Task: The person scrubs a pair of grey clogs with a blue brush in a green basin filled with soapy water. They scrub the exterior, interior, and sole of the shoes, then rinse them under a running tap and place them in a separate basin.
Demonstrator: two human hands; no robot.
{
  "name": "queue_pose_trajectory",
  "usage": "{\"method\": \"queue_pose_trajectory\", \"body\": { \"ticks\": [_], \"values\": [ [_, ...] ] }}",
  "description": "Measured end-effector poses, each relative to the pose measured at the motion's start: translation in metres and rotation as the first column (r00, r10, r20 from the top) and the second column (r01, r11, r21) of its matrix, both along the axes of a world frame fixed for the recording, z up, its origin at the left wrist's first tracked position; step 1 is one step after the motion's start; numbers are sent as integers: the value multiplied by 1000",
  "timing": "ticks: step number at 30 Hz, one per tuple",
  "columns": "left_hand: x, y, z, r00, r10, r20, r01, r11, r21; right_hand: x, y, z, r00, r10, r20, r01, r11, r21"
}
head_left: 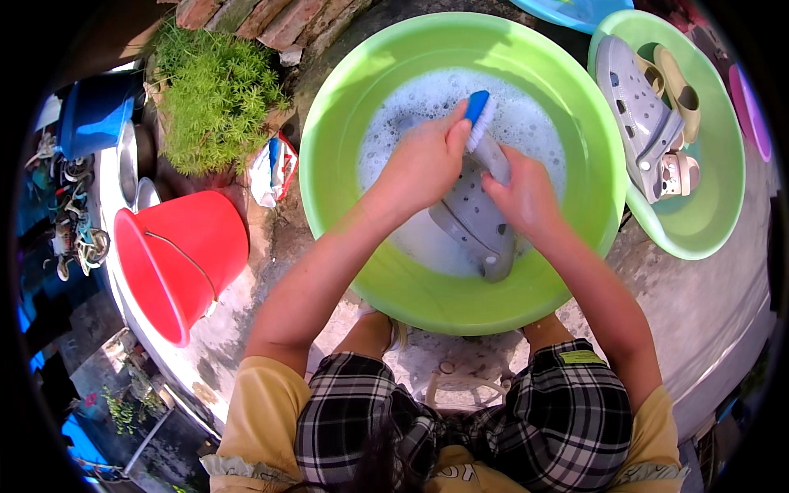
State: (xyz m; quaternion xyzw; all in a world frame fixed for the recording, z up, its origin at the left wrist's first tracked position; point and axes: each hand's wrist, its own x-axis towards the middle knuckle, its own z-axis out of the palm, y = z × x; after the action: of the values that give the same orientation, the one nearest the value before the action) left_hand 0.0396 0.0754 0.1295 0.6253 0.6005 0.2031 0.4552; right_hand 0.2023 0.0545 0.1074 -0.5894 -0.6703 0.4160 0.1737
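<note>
My left hand (pixel 423 160) is closed around a scrub brush (pixel 477 105) with a blue back and white bristles. Its bristles face the upper end of a grey clog (pixel 475 218) with holes; whether they touch it is hard to make out. My right hand (pixel 526 193) grips that clog by its upper part, thumb over the near side. The clog is tilted over a large green basin (pixel 333 164), its lower end toward me. Foamy water (pixel 534 123) lies in the basin, below both hands. My left fingers partly hide the brush.
At right, a second green basin (pixel 715 222) holds another grey clog (pixel 626 90), tan shoes (pixel 684 99) and a small pale pink clog (pixel 672 174). Left of me a red bucket (pixel 189 259) lies tilted, near a crumpled packet (pixel 273 171) and a leafy plant (pixel 205 107). Bricks (pixel 279 20) border the far side.
</note>
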Motion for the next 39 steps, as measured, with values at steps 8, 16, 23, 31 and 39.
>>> {"method": "queue_pose_trajectory", "body": {
  "ticks": [8, 16, 23, 31, 39],
  "values": [
    [-50, 11, -80, 876, 117, -467, -127, 992, 11, 15, -10, 6, 980, -78, -183, 62, 994, -88],
    [-58, 25, -43, 847, 298, 440, -49, 868, -493, 17, -3, 7, 978, -103, -180, 72, 983, -170],
    [-57, 25, -25, 867, -254, 429, 277, 961, 10, 22, -1, 9, 963, -100, -249, 37, 968, -247],
    [-60, -13, -42, 722, 298, 624, 44, 881, -471, 51, 6, 4, 911, 38, -410, -162, 948, -272],
    [-28, -18, -32, 906, 109, 410, -27, 979, -200, 51, 15, 30, 951, 77, -299, -136, 974, -182]
  ]
}}
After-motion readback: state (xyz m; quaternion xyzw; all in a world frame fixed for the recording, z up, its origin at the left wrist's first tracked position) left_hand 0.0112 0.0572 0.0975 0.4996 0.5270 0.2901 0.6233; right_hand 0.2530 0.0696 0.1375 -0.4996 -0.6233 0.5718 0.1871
